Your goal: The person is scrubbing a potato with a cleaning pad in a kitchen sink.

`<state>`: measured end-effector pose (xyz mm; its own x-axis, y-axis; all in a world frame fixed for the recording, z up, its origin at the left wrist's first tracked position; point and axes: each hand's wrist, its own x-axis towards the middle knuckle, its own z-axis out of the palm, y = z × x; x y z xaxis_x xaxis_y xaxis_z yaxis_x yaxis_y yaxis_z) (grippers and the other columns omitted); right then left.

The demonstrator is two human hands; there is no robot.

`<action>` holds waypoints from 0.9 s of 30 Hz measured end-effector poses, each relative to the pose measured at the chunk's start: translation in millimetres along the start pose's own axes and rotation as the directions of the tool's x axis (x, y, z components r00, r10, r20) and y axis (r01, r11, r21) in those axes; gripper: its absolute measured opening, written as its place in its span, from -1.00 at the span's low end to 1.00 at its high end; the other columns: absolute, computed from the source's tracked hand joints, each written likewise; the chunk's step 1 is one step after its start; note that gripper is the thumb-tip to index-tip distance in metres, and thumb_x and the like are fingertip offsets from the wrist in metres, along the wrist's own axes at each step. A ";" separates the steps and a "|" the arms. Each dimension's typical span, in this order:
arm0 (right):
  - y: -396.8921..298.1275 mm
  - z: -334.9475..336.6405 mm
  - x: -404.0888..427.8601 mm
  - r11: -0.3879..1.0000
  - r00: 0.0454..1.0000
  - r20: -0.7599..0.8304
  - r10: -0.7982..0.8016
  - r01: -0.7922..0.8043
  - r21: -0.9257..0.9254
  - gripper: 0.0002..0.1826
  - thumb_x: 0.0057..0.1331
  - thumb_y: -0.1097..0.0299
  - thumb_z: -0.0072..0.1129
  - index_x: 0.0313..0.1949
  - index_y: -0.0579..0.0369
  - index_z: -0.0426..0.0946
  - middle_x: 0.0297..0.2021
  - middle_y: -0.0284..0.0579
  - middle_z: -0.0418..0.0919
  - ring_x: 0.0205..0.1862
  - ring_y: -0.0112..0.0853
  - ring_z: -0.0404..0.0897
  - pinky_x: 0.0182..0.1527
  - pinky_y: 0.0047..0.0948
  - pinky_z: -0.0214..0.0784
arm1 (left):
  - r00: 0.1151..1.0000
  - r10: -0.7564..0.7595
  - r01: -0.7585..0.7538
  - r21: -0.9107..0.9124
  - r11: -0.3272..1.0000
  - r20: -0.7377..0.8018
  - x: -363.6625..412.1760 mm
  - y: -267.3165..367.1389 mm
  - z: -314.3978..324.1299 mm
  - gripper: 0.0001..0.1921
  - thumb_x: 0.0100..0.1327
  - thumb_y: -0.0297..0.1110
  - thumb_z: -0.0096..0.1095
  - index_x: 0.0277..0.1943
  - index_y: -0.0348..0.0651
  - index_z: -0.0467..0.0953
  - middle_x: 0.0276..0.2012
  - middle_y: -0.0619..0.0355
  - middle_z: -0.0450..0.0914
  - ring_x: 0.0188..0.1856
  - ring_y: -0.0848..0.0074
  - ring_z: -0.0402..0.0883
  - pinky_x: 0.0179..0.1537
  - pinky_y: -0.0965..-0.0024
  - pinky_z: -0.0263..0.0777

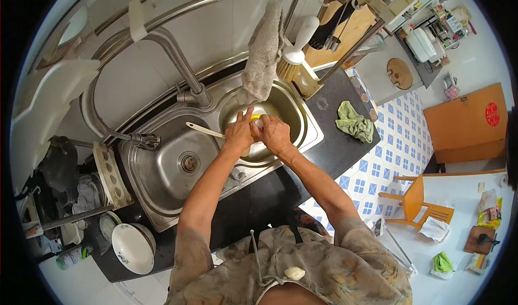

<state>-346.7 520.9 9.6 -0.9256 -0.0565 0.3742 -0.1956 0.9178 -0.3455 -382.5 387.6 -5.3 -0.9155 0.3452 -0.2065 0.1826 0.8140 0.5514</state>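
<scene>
Over the right-hand steel basin (297,121) my two hands are close together. Between them a small yellow object (256,117) shows, with a whitish part; the fingers hide most of it, so its kind is unclear. My right hand (276,135) is curled around its right side. Two fingers of my left hand (238,134) stretch out beside the object, and its grip is hidden. A utensil with a cream handle (204,130) rests across the divider, its other end hidden behind my left hand. A grey towel (263,54) hangs just beyond my hands.
The left basin (166,171) has a drain strainer, with a flexible faucet (145,140) above it. A white scrub brush (297,48) hangs behind. A green cloth (355,122) lies on the black counter at right. Bowls (133,248) stand at lower left beside a dish rack (111,179).
</scene>
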 end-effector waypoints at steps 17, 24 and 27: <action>7.0 6.1 18.4 0.996 0.997 0.008 0.072 -0.071 -0.050 -0.71 0.17 0.13 0.20 -0.33 0.08 0.43 -0.37 -0.08 0.53 -0.27 -0.16 0.54 -0.30 -0.20 0.42 | 0.991 0.028 -0.037 0.067 0.997 0.133 29.0 4.6 -17.7 -0.19 -0.15 -0.08 0.51 0.22 0.08 0.29 0.06 -0.02 0.48 0.08 0.10 0.49 0.07 0.15 0.38; 12.2 -8.3 30.8 0.969 0.962 0.131 -0.240 0.229 0.095 -0.77 0.14 0.40 0.18 -0.17 0.06 0.47 -0.14 -0.06 0.45 -0.15 -0.10 0.42 -0.12 -0.24 0.39 | 0.995 0.046 -0.047 0.000 0.999 0.089 31.3 -7.4 -21.8 -0.20 -0.18 -0.08 0.55 0.19 0.02 0.35 0.02 0.05 0.53 0.07 0.20 0.52 0.06 0.16 0.39; 15.1 -14.4 32.0 0.948 0.950 0.123 -0.288 0.265 0.179 -0.71 0.12 0.43 0.21 -0.12 0.02 0.48 -0.14 -0.06 0.45 -0.14 -0.09 0.42 -0.07 -0.21 0.37 | 0.992 0.012 -0.020 0.062 0.998 0.124 33.4 -3.5 -22.9 -0.18 -0.19 -0.09 0.56 0.20 -0.01 0.33 0.03 0.01 0.53 0.08 0.23 0.52 0.06 0.19 0.41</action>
<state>-374.6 538.5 28.7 -0.8623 -0.3666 0.3494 -0.4883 0.7846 -0.3820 -422.0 385.6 4.4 -0.8616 0.4105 -0.2986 0.2225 0.8342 0.5047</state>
